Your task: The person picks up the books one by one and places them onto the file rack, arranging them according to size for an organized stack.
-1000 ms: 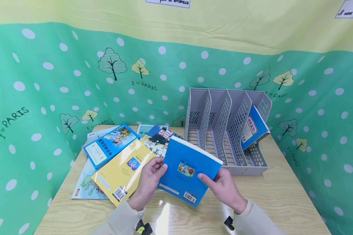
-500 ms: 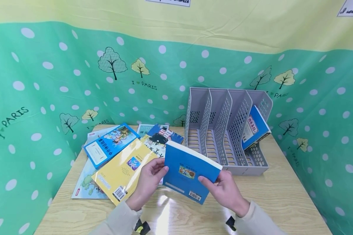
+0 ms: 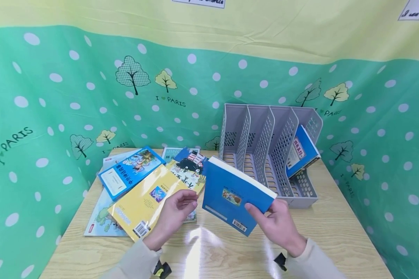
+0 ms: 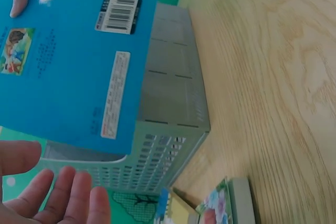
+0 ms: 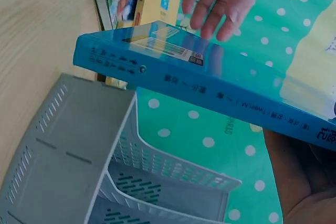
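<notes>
A blue book (image 3: 230,197) with a small picture and a barcode on its back cover is held up over the table by my right hand (image 3: 277,223). The right thumb lies across the cover, with the fingers behind it. My left hand (image 3: 176,213) is apart from the book, its fingers loosely bent and holding nothing; in the left wrist view its fingers (image 4: 63,198) show below the book's edge. Seen from the right wrist, the blue spine (image 5: 199,95) carries printed characters. Under and beside the left hand lies a yellow book (image 3: 146,201) with a barcode.
A grey file rack (image 3: 293,202) with upright dividers stands at the back right. Another blue book (image 3: 300,153) leans in its rightmost compartment. A blue picture-cover book (image 3: 130,172) and several other books overlap on the left of the wooden table (image 3: 335,232). A green patterned curtain (image 3: 195,77) hangs behind.
My left hand has let go of the blue book and drawn slightly left. The right hand has carried the book a little to the right.
</notes>
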### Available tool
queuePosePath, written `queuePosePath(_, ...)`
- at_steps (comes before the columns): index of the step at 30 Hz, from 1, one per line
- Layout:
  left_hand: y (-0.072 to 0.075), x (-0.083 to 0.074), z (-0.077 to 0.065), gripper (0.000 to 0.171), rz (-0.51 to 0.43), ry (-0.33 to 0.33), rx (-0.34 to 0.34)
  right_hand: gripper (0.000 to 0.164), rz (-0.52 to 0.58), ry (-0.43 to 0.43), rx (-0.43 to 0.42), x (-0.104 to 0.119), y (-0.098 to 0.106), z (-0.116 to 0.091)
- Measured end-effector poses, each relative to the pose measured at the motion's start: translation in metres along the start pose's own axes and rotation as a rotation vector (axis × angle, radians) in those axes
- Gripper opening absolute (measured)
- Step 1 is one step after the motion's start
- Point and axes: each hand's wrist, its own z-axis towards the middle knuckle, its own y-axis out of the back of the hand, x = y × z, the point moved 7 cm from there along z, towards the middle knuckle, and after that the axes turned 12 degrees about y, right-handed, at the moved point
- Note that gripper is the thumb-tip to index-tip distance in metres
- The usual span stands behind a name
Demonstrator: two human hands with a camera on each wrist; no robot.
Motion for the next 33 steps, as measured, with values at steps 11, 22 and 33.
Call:
queuePosePath(11,0.02,0.014,0.001,0.026,0.093,0.094,-0.021,0.048,0.001,0.017,-0.067,0.0,0.028,0.005)
queuePosePath(22,0.043,0.026,0.0,0.027,0.204,0.105,-0.086,0.058,-0.081,0.046,-0.164,-0.001,0.064,0.013)
queuePosePath(33,0.07,0.035,0.003,0.036,0.378,0.157,-0.128,0.05,-0.225,0.025,-0.285,-0.011,0.097,0.01)
